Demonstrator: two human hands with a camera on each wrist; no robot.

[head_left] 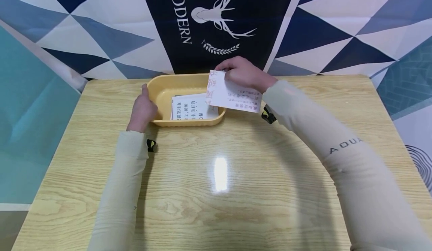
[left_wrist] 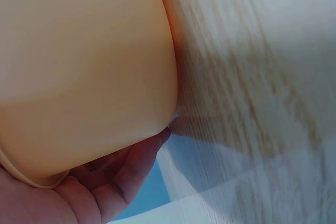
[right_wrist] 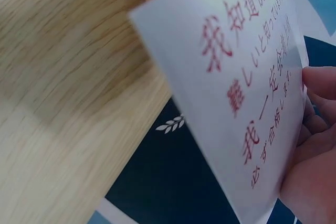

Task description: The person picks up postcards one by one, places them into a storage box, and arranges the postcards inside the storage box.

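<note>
**One card lifted over the yellow tray, another lying inside**

One yellow tray [head_left: 158,90] stands on the wooden counter [head_left: 219,176], near its far edge. Two printed cards are in sight: a card with red characters [head_left: 233,93], held in the air over the tray's right end, and a card with black characters [head_left: 190,108], lying flat on the tray floor.

The right hand [head_left: 244,73] is above the tray's far right corner, its fingers curled over the top edge of the red-print card and pinching it so that the card hangs tilted. The left hand [head_left: 143,108] lies against the tray's left wall, thumb up along the rim, fingers fairly straight and pressed to the outside of the wall.

The left wrist view shows only the tray's smooth outer wall [left_wrist: 84,77] with fingers [left_wrist: 126,171] tucked under its lower curve, which the head view hides. The right wrist view shows the red print [right_wrist: 247,87] close up and the fingers [right_wrist: 315,145] behind the card's edge. Only the head view shows the card in the tray.
</note>
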